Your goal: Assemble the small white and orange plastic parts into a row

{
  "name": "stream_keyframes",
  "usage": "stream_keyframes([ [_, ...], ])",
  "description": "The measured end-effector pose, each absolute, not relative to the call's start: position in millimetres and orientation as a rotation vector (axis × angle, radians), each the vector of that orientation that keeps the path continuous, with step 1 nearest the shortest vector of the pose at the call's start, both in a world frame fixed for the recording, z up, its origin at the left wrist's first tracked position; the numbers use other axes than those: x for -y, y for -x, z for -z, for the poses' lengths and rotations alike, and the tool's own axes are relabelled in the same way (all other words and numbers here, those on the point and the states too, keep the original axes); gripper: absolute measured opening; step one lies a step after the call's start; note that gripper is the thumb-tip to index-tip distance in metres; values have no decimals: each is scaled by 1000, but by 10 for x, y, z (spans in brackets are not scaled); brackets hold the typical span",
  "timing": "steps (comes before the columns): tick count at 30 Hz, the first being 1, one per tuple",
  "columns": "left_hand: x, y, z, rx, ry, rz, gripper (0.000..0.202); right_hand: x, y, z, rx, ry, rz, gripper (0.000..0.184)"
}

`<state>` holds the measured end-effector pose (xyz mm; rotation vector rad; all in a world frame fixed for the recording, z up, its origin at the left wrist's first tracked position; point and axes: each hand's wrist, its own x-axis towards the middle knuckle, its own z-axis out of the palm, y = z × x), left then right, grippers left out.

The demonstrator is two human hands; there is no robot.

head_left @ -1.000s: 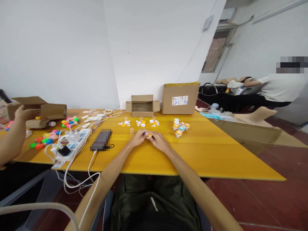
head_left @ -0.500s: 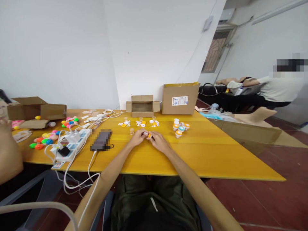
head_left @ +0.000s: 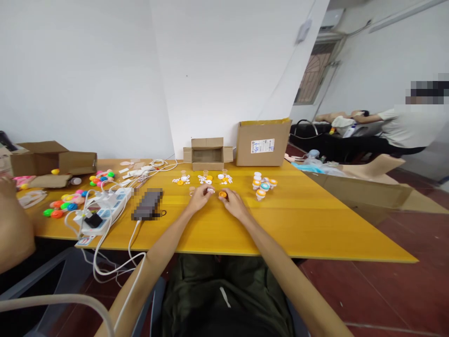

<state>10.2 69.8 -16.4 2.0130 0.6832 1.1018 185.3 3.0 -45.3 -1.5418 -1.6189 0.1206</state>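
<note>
Above the middle of the yellow table, my left hand [head_left: 199, 198] pinches a small white piece with dark marks [head_left: 211, 190]. An orange round cap [head_left: 222, 194] is between the fingers of my right hand [head_left: 233, 204], a short way to the right. Just behind my left hand stands a small clear cup [head_left: 191, 191], partly covered by the fingers. Farther back lie small white and orange round parts [head_left: 180, 182], in several little heaps with clear cups. Right of my hands sits a cluster of small capped containers [head_left: 260, 194] with orange, white and teal tops.
A small open carton [head_left: 208, 165] and a larger cardboard box [head_left: 263, 145] stand at the back. To the left are a power strip [head_left: 108, 213] with cables, a phone [head_left: 149, 205] and colourful balls [head_left: 66, 203]. Another person [head_left: 410, 128] sits at far right; a bare arm [head_left: 14, 224] shows at left.
My hands have moved apart. The orange cap and the white piece, held close together before, are now separated, one in each hand.
</note>
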Motion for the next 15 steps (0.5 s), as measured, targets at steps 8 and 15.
stream_keyframes([
  [8, -642, -131, 130, -642, -1910, -1065, 20, 68, -1777, 317, 1733, 1359, 98, 15],
  [15, -591, -125, 103, -559, -1906, -982, 29, 126, -1747, 262, 1820, 1321, 63, 20],
])
